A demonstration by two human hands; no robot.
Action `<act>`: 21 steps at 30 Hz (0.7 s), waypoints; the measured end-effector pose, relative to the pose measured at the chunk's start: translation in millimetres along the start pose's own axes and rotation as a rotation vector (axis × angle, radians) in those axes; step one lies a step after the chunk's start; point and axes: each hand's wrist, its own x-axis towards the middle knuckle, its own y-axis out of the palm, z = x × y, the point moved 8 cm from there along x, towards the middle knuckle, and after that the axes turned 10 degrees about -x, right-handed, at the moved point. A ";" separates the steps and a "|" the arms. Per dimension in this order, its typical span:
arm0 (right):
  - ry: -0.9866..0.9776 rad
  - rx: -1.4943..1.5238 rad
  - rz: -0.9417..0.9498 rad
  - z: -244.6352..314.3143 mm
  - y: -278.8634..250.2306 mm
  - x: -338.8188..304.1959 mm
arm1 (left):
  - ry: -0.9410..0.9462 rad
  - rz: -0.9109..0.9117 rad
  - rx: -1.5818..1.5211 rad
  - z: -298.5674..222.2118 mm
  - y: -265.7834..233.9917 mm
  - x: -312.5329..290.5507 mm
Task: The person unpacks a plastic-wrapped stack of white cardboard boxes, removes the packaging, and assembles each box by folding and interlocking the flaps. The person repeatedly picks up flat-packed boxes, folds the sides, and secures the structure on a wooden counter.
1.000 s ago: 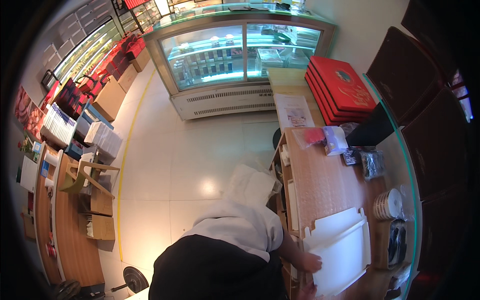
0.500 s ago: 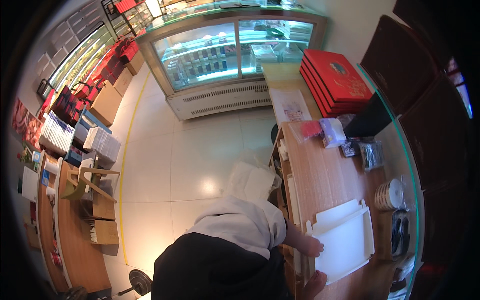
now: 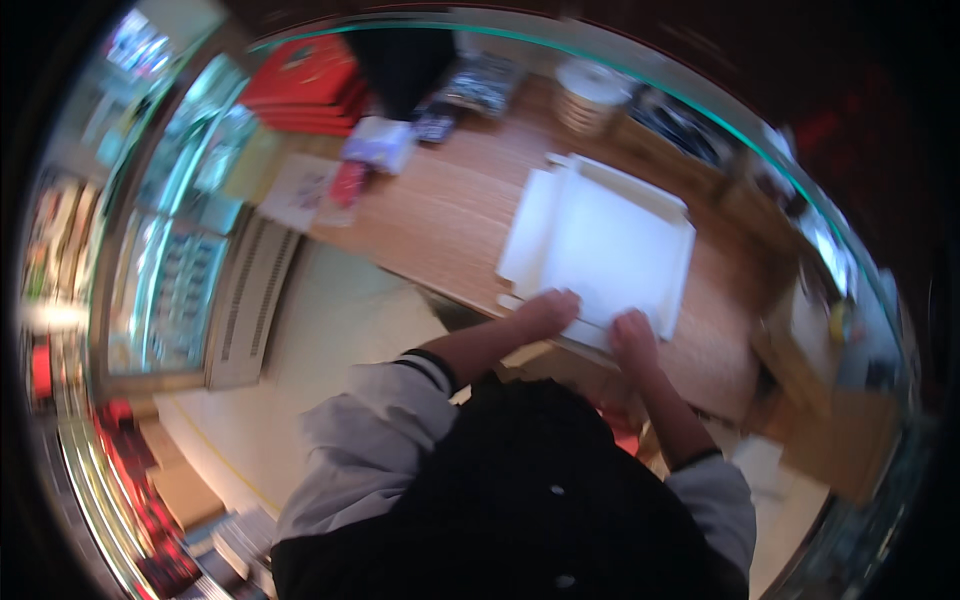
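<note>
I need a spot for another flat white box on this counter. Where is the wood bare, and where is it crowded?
Bare wood lies left of the white box, between it and the small pouches, and a narrower strip at its right edge. The far edge is crowded: red boxes, dark packets and a stack of plates. Both hands, left hand and right hand, press the box's near edge.

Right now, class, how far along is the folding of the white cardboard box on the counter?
Done: the white box blank lies on the wooden counter with far walls raised. In hand: the left hand and right hand press its near edge. Left: the left flap still lies flat.
</note>
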 end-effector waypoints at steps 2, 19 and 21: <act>-0.066 0.020 -0.020 3.6 5.0 -3.8 | 0.041 0.056 0.094 -0.7 4.2 11.1; -0.083 -0.236 0.191 -11.2 0.4 -9.6 | -0.121 0.117 0.082 22.5 -31.0 2.7; 0.020 -0.196 0.274 -24.5 0.5 0.6 | -0.258 0.150 -0.016 41.0 -23.5 7.8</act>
